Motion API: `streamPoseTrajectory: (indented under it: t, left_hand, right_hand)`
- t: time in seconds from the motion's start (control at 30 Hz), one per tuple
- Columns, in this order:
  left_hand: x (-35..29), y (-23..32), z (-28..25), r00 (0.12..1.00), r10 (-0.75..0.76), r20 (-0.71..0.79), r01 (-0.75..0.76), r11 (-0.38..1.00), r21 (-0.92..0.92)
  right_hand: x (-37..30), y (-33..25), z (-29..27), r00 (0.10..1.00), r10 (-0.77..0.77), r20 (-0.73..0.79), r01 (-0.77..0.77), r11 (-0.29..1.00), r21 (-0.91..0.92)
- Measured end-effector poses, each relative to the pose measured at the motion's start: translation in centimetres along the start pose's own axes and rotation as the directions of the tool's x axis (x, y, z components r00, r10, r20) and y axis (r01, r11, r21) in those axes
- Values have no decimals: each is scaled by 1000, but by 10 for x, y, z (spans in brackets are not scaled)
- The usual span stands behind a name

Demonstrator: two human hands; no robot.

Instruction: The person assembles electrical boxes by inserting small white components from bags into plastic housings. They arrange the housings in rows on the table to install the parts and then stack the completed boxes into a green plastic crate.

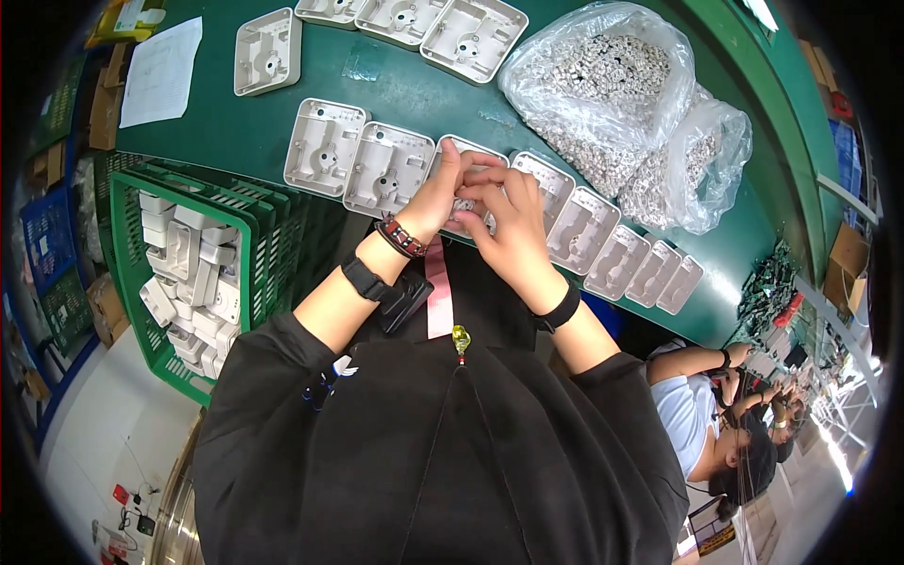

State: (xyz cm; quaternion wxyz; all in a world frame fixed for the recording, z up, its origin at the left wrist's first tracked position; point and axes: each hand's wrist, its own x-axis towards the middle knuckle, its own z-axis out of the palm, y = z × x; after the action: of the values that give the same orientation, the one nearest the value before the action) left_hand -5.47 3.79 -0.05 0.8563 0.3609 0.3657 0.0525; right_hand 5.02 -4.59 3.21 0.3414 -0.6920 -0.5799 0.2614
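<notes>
A row of pale grey plastic housings (pixel 388 171) runs along the near edge of the green table. Both my hands are together over one housing (pixel 461 146) in the middle of that row, and mostly cover it. My left hand (pixel 444 184) is curled, with a few small silvery-grey pieces (pixel 462 204) showing between it and the other hand. Over it, my right hand (pixel 510 205) has bent fingers drawn toward the thumb; whatever is at its fingertips is hidden. Beside my right hand stands another open housing (pixel 544 184).
Beyond the row, clear plastic bags (pixel 603 94) bulge with small metal-looking pieces. More housings (pixel 473 40) and a paper sheet (pixel 162 73) lie at the far side. A green crate (pixel 247 273) of pale plastic parts stands at left. A co-worker (pixel 702 414) sits at right.
</notes>
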Motion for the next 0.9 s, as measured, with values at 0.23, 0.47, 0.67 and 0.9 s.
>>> streamPoseTrajectory:
  t: [0.23, 0.47, 0.67, 0.9]
  left_hand:
    - [7, -10, -13, 998, -38, -42, 45, 982, 181]
    - [-10, 4, -15, 990, -62, 126, 35, 978, 205]
    - [-14, -1, -22, 970, -93, 223, 61, 987, 149]
    - [-14, -4, -42, 950, -220, 220, 255, 956, -147]
  right_hand:
    - [2, 1, 3, 994, -100, -44, 94, 989, -115]
    - [2, 18, 6, 891, 413, 186, -429, 636, 642]
    - [8, 22, -2, 781, 491, 386, -609, 461, 645]
    - [25, 15, -2, 971, -174, 162, 175, 985, 11]
